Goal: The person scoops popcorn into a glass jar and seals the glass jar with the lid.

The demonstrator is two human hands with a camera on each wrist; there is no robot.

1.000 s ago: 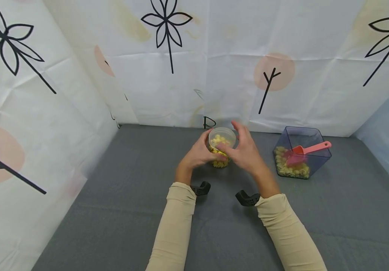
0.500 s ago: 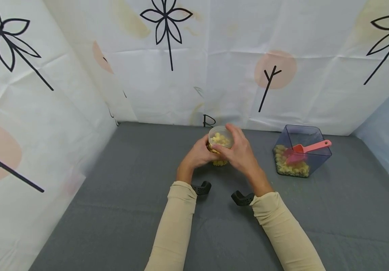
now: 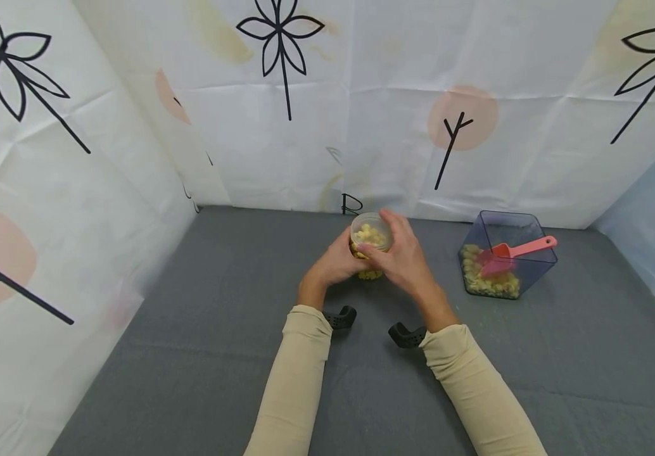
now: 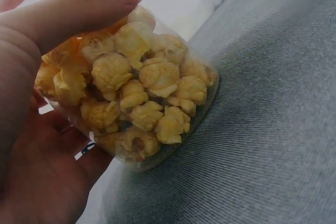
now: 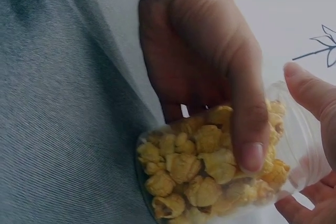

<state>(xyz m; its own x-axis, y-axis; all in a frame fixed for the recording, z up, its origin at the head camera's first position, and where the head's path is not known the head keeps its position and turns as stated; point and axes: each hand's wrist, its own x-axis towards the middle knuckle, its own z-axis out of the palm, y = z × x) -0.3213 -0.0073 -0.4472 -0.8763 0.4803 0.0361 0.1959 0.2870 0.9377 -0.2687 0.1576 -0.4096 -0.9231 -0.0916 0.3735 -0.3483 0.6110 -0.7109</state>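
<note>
Right hand [image 3: 404, 259] closed onto popcorn cup [image 3: 368, 244], both grips

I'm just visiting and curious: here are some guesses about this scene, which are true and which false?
1. The left hand grips a clear cup of popcorn. True.
2. The cup is empty. False: popcorn fills it.
3. A pink scoop lies in the dark clear bin. True.
4. The right hand holds the scoop. False: it is at the cup's top.
5. The bin stands left of the hands. False: right.
</note>
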